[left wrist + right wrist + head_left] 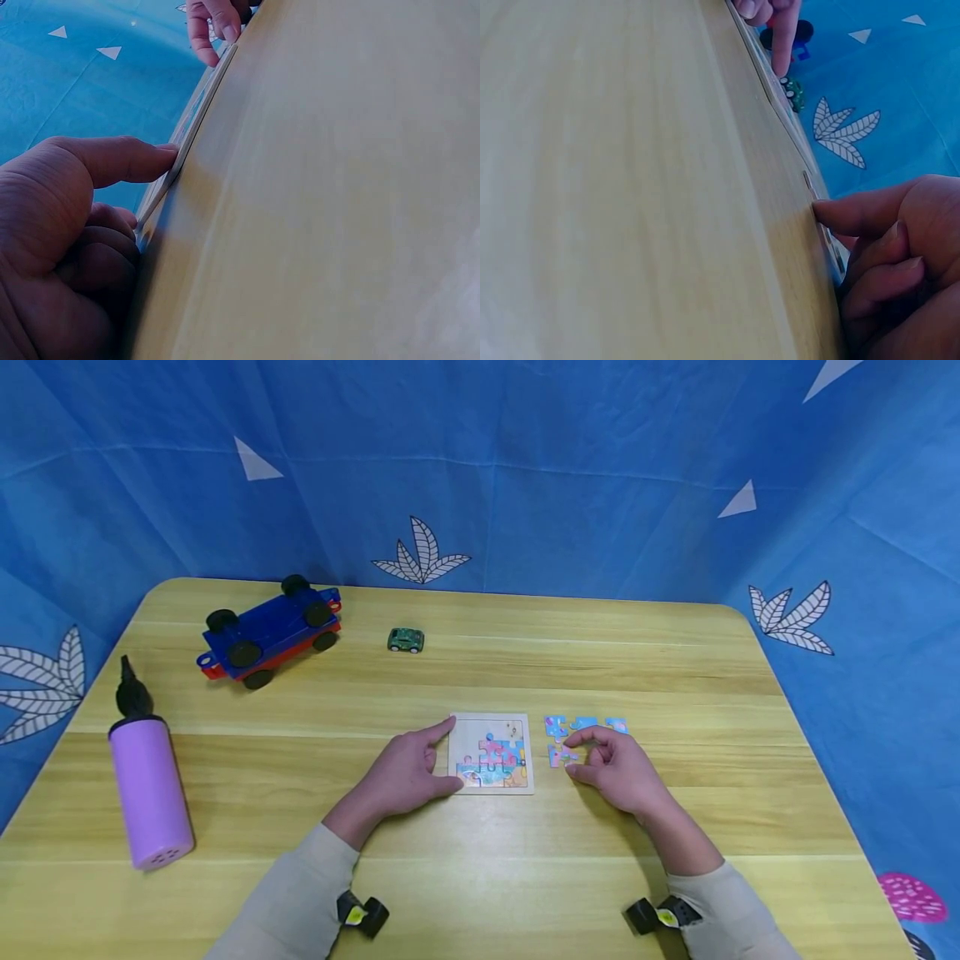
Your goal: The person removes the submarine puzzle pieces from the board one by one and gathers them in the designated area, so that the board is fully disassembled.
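No legible text or numbers anywhere.

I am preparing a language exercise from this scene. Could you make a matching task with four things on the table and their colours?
Things:
1. air pump
2. small toy car
3. upturned toy truck
4. table

Colours:
a. green
b. yellowish wood
c. purple with a black nozzle
d. blue and red with black wheels

Pairs: 1-c, 2-a, 3-d, 4-b

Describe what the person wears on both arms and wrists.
Both arms wear long, pale beige fabric sleeves that reach the wrists. A small black wrist-worn device with a yellow marking sits under the left sleeve and under the right sleeve. The left hand and right hand are bare.
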